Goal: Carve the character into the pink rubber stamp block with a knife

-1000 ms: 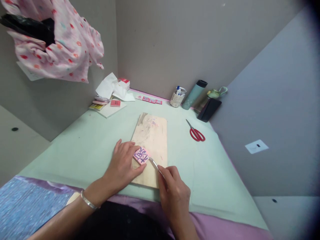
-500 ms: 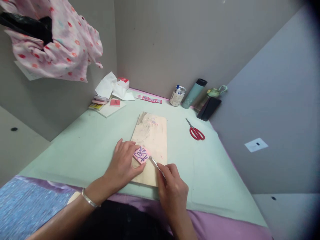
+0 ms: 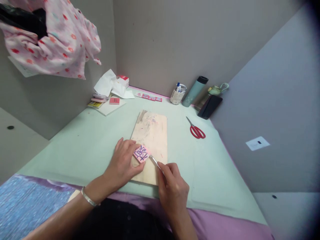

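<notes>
Nearest, a smooth silvery bangle (image 3: 88,197) circles the wrist of the left hand (image 3: 121,164), whose fingers and thumb are clamped on opposite sides of the pink block (image 3: 141,154). This is a flat, squarish slab with purple strokes drawn across its top, lying on the near half of the wooden board (image 3: 156,140). The right hand (image 3: 173,185) is closed around a slim metal-looking tool (image 3: 155,162), its tip at the block's right corner. The board is flat, pale and oblong, smudged grey towards its far end, where small pink and purple crumbs are scattered. It lies on the table (image 3: 100,140), covered in pale green, slightly creased material.

Right of the board lie scissors (image 3: 197,131) with red looped handles, their blades together. Beyond, a round can (image 3: 176,95) wrapped in a printed label holds upright pens (image 3: 178,87). Beside it leans a cylindrical teal flask (image 3: 195,92) with a dark lid, then a black case (image 3: 210,107) in front of a greenish bottle (image 3: 217,90) with a looped strap.

Far left are crumpled white paper (image 3: 105,83) and a red-and-white box (image 3: 123,80), its contents hidden. Above hangs soft pink cloth (image 3: 67,46) with red spots, shiny black material (image 3: 23,20) tucked in its folds.
</notes>
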{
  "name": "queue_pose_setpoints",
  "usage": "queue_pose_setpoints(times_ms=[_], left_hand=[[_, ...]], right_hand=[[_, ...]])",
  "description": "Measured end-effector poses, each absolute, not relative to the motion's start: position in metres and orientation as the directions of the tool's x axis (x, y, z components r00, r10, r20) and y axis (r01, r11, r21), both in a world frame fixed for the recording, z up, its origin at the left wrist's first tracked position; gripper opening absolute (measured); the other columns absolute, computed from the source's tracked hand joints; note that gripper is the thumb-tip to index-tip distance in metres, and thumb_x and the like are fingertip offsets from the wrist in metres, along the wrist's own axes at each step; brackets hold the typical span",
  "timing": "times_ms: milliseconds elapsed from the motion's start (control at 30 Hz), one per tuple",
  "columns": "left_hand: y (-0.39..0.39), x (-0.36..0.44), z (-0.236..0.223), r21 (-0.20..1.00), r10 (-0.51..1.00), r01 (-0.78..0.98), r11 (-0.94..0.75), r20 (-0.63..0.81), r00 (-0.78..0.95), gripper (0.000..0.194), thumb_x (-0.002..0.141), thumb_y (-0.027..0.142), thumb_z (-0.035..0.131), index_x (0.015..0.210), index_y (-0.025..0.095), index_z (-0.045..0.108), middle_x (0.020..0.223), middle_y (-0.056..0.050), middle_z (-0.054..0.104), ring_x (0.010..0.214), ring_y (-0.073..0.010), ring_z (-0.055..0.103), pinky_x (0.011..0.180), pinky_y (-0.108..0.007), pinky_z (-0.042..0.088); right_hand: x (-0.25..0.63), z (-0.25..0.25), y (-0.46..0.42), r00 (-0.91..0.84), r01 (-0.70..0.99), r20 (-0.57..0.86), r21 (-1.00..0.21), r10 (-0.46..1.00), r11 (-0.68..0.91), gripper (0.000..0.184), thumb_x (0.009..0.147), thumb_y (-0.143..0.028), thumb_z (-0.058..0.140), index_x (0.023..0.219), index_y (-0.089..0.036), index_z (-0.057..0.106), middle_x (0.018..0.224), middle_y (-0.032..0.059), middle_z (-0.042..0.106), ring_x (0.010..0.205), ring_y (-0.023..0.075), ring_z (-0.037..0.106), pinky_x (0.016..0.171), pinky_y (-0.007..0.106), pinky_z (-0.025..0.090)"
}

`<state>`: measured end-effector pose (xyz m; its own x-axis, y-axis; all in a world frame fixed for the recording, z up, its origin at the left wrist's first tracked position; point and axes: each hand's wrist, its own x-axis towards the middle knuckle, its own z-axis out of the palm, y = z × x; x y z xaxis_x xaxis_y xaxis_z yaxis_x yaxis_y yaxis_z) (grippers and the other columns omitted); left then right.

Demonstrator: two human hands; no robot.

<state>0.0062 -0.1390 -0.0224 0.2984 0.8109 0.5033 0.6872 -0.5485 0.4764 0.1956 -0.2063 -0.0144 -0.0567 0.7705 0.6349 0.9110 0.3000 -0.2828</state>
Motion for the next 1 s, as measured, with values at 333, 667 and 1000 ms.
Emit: queue_pose_setpoints(times_ms=[333,667,1000], left_hand=[[-0.138,0.005,-0.021,0.481,0.813,0.686,-0.547,0.502,0.296,0.035,0.084,0.027,0.065,0.115,0.016,0.056,0.108,-0.011,0.060,0.115,-0.0343,0.058,0.113,-0.068,0.031],[-0.138,0.003,-0.021,0.501,0.823,0.675,-0.542,0.482,0.302,0.035,0.085,0.028,0.064,0.118,0.018,0.057,0.111,-0.011,0.060,0.118,-0.0341,0.058,0.115,-0.067,0.028],[-0.139,0.003,-0.019,0.532,0.820,0.643,-0.551,0.488,0.299,0.038,0.085,0.023,0.066,0.121,0.022,0.054,0.111,-0.008,0.057,0.115,-0.0313,0.057,0.112,-0.063,0.036]], right_hand=[[0.201,-0.013,-0.206,-0.091,0.909,0.630,-0.263,0.771,0.322,0.025,0.104,-0.019,0.049,0.110,-0.017,0.073,0.081,0.0040,0.068,0.056,0.0114,0.063,0.050,0.022,0.042],[0.207,-0.013,-0.208,-0.103,0.907,0.632,-0.257,0.768,0.333,0.023,0.104,-0.018,0.051,0.110,-0.017,0.073,0.083,0.0036,0.068,0.058,0.0112,0.064,0.052,0.021,0.043],[0.203,-0.011,-0.206,-0.080,0.915,0.627,-0.263,0.775,0.307,0.024,0.104,-0.018,0.049,0.107,-0.018,0.073,0.082,0.0038,0.068,0.058,0.0117,0.063,0.053,0.022,0.042]])
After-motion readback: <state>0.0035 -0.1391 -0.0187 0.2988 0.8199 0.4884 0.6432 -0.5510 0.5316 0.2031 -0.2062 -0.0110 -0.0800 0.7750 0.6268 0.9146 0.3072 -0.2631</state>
